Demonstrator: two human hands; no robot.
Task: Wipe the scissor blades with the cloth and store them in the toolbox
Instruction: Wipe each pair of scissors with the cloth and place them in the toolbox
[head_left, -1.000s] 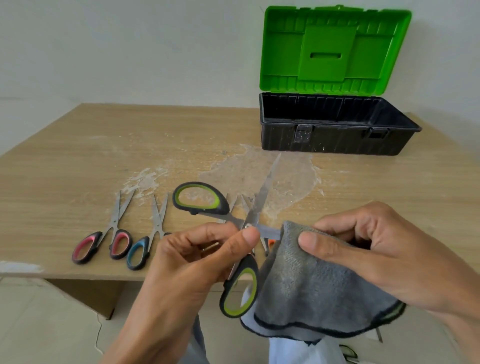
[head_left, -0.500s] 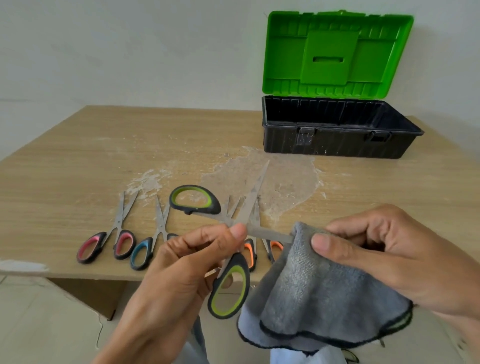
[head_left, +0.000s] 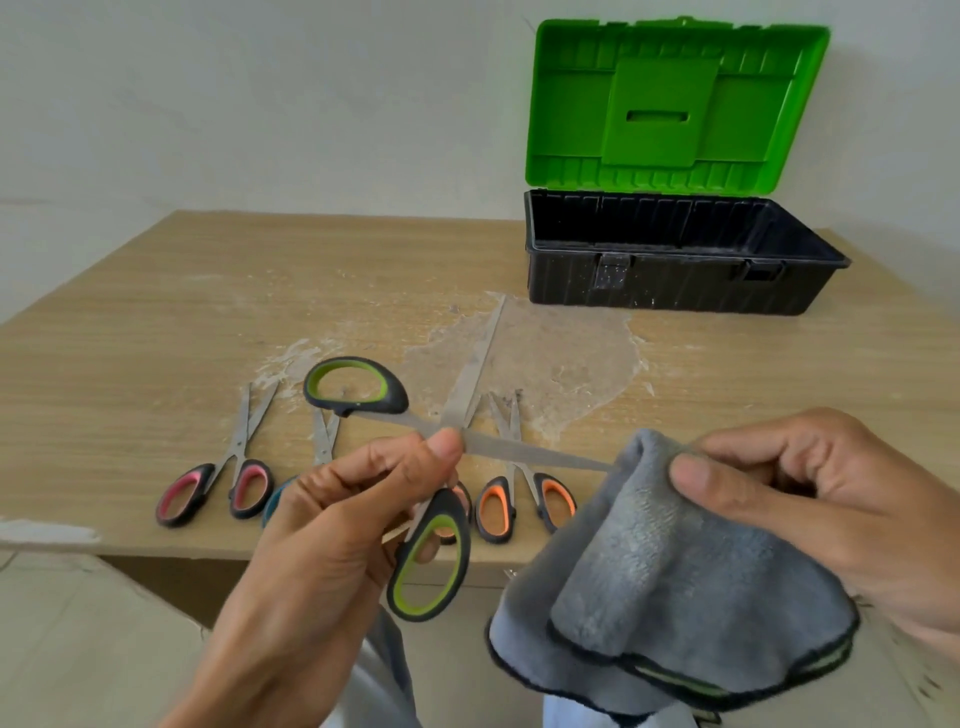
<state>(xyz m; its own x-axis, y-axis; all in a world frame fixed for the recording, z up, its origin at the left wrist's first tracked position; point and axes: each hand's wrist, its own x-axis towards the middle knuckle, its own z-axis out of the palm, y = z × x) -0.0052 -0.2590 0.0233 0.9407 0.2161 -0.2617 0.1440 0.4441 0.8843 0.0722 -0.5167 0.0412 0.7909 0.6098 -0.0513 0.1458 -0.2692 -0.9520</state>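
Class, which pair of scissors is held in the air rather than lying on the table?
The green-handled pair: the left hand pinches it near the pivot, blades spread wide. The pink-handled pair and orange-handled pair lie on the table.

Draws cloth (head_left: 675, 571) rightward in right hand (head_left: 810, 509), from near the pivot of the scissors (head_left: 519, 449) out to the blade tip. Shifts them left in left hand (head_left: 337, 519), uncovering the orange pair (head_left: 480, 512).
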